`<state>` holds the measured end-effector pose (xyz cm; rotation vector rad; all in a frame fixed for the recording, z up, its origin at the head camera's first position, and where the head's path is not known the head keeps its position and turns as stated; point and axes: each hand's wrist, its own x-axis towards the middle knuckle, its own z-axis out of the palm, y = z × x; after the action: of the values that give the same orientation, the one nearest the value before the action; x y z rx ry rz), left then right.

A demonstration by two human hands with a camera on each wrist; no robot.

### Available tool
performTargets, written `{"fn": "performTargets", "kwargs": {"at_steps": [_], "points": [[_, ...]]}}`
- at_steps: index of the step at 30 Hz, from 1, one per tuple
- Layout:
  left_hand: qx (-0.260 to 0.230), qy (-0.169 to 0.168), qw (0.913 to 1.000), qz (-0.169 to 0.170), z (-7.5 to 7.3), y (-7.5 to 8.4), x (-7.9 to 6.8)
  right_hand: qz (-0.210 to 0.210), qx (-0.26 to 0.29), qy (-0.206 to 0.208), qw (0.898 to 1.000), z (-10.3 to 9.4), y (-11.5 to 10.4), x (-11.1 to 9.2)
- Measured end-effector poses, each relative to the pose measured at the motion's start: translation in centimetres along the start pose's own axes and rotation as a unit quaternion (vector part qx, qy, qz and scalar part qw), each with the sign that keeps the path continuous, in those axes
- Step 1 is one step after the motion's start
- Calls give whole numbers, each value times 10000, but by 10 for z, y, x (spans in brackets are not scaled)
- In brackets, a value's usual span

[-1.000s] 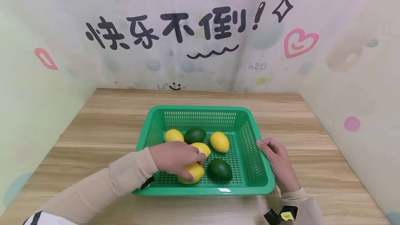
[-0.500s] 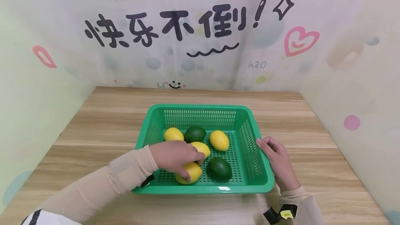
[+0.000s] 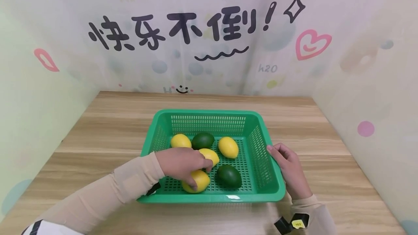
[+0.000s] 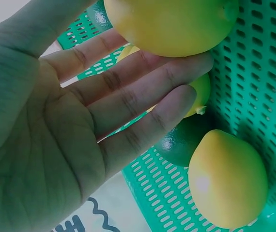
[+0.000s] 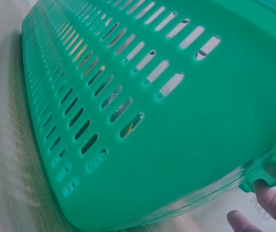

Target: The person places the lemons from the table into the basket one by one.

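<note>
Inside a green plastic basket (image 3: 209, 198) lie several yellow lemons and two dark green oval fruits. My left hand (image 3: 181, 162) reaches in over the left side and holds the nearest lemon (image 3: 200, 181), thumb on its near side and fingers beyond. In the left wrist view the fingers lie along this lemon (image 4: 172, 26). Another lemon (image 3: 211, 155) shows just past the fingertips. One green fruit (image 3: 229, 176) sits right of the held lemon, the other (image 3: 203, 140) toward the back. My right hand (image 3: 290, 169) grips the basket's right rim, thumb on top and fingers underneath.
A lemon (image 3: 180, 141) lies at the basket's back left and another lemon (image 3: 228, 147) right of the back green fruit. The basket stands on a wooden table (image 3: 98, 133). Printed cloth (image 3: 209, 75) closes off the back, and pale walls stand at both sides.
The lemon in my left hand has shifted slightly left, with the thumb following it. My right hand keeps its hold on the rim.
</note>
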<state>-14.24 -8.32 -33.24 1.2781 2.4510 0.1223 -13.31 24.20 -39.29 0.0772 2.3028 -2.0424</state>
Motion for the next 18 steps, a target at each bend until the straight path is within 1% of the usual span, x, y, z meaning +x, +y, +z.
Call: {"fn": "performTargets", "kwargs": {"at_steps": [18], "points": [[68,247,9996,83,-3,4,-5,-17,-40,-34,10000,0,2,0]]}}
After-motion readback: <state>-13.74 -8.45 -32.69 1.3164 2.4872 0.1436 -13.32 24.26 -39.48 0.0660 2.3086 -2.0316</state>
